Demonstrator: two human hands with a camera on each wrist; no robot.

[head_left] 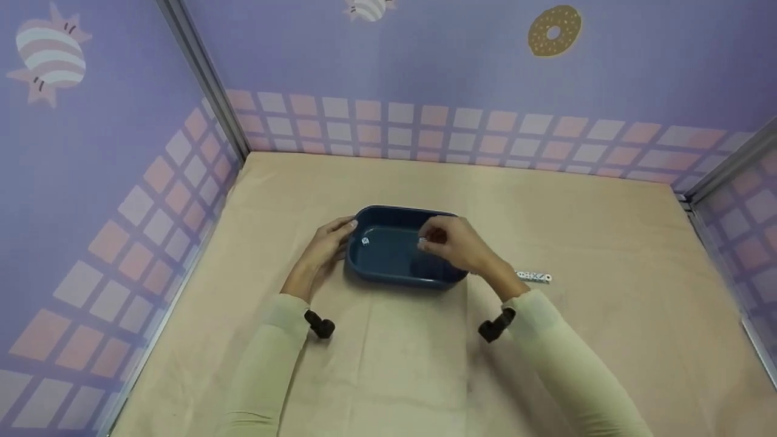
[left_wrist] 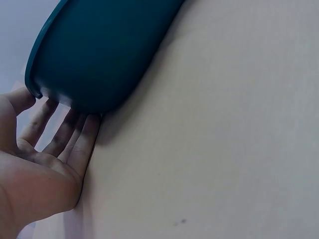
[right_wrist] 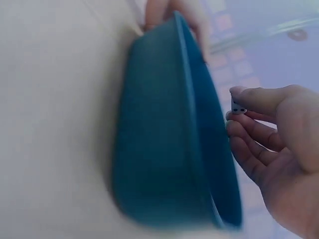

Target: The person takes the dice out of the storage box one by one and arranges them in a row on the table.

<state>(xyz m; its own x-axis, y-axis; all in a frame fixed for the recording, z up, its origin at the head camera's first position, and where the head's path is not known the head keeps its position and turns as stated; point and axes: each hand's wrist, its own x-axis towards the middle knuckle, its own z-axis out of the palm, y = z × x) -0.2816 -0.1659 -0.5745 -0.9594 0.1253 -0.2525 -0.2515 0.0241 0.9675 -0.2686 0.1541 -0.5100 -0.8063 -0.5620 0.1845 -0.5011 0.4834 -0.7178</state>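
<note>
A dark teal plastic basin [head_left: 394, 280] stands on the cloth-covered table. My left hand [head_left: 328, 244] holds its left end, thumb at the rim and the other fingers against the outer wall [left_wrist: 99, 55]. Over the basin's right half, my right hand [head_left: 455, 243] pinches a small white die [right_wrist: 238, 107] with dark pips between thumb and fingertips. Another white die [head_left: 365, 241] lies on the basin floor near the left end. Part of the basin's right end is hidden behind my right hand.
To the right of the basin, partly behind my right wrist, lies a white strip [head_left: 534, 277] with dark and red marks, like several dice in a row. Patterned purple panels [head_left: 388, 67] border the table at the back and both sides.
</note>
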